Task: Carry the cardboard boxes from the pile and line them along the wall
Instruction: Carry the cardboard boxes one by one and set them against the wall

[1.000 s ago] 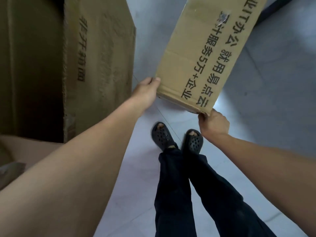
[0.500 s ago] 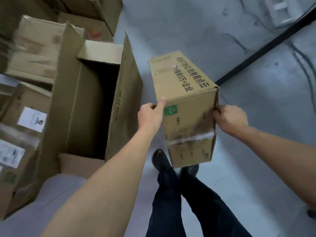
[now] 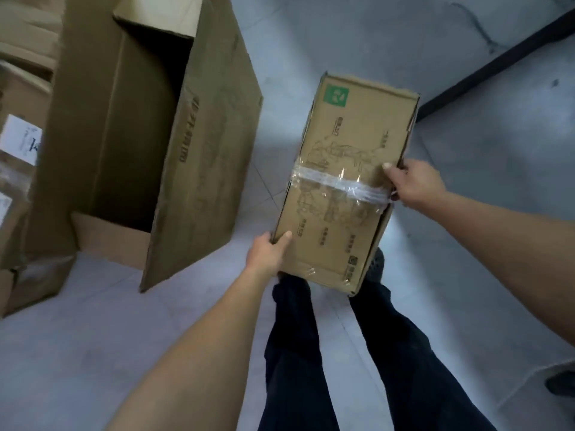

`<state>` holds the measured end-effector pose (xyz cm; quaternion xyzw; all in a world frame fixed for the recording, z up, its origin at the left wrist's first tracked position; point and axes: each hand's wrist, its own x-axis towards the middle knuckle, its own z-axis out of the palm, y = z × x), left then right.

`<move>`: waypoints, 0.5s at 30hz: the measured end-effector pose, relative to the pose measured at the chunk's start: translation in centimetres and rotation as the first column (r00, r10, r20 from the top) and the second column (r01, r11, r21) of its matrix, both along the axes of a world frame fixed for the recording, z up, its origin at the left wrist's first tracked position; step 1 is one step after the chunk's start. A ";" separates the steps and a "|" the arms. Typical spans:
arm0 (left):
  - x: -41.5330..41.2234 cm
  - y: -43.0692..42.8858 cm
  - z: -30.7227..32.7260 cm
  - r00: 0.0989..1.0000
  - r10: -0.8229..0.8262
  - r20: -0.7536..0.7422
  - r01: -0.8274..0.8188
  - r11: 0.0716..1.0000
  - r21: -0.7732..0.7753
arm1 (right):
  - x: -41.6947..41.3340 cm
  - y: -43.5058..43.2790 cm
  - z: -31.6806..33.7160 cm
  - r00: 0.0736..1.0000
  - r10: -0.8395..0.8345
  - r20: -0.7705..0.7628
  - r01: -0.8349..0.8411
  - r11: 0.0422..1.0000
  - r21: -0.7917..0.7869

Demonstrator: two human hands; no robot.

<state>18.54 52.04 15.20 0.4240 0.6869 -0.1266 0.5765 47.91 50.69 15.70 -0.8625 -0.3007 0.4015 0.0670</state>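
I hold a long brown cardboard box [image 3: 345, 181] in the air in front of my legs. It bears a green square mark at its far end and a band of clear tape across the middle. My left hand [image 3: 267, 251] grips its near left corner, thumb on the top face. My right hand [image 3: 412, 185] clasps its right edge at the tape band. The box hides most of my feet.
A big open cardboard box [image 3: 149, 144] stands on the floor to the left, its flaps up. More boxes of the pile [image 3: 18, 150] lie behind it at the left edge. A dark strip [image 3: 497, 63] runs across the grey floor at the upper right.
The box has tipped so its broad taped face now points up at me, and it sits further right. My right hand has moved up along its right edge. The view has swung left.
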 end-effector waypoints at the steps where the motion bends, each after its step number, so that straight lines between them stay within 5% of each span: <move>1: 0.1 -0.9 0.0 0.999 0.035 0.006 -0.035 0.999 -0.021 | 0.1 -0.7 0.1 0.998 -0.017 -0.064 0.015 0.999 -0.032; 6: 2.5 -5.0 -1.1 0.952 0.304 0.037 -0.304 0.953 0.012 | -0.3 -6.8 -0.8 0.846 -0.287 -0.449 0.162 0.941 -0.297; 9: 2.6 -5.7 -1.9 0.912 0.409 -0.002 -0.408 0.909 0.082 | -1.2 -9.8 -1.5 0.781 -0.322 -0.535 0.191 0.939 -0.286; 12: 3.1 -6.0 -1.5 0.917 0.398 -0.020 -0.391 0.909 0.147 | -0.7 -10.7 -1.7 0.765 -0.332 -0.552 0.223 0.941 -0.255; 15: 3.8 -6.8 -1.4 0.963 0.247 -0.111 -0.207 0.935 0.287 | -0.4 -11.0 -1.9 0.808 -0.298 -0.507 0.227 0.953 -0.198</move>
